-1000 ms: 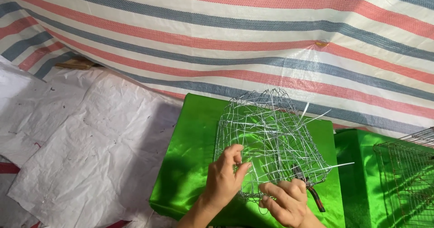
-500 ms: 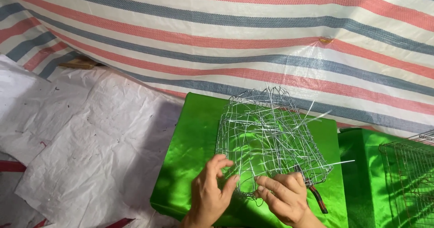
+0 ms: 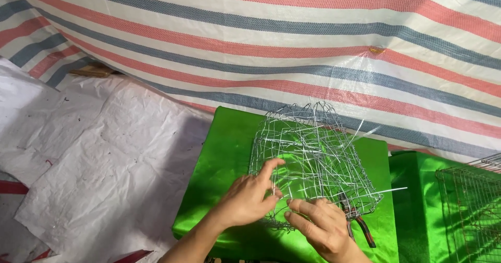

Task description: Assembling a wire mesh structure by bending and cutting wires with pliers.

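Observation:
A silver wire mesh basket (image 3: 313, 153) lies on a shiny green box (image 3: 224, 158) in the lower middle of the head view. My left hand (image 3: 248, 198) rests on the basket's near left side, with its fingers spread and the fingertips on the wires. My right hand (image 3: 321, 226) pinches wires at the near bottom edge. Just right of that hand, under the mesh, lie pliers (image 3: 357, 224) with red and black handles.
A red, white and blue striped tarp (image 3: 292, 38) hangs behind the box. Crumpled white woven sheeting (image 3: 99, 158) covers the ground at left. A second green box (image 3: 417, 200) and a rusty wire cage (image 3: 469, 211) stand at the right edge.
My left hand slid down the basket's left side and spread its fingers. My right hand stayed at the near bottom edge. The view shifted slightly.

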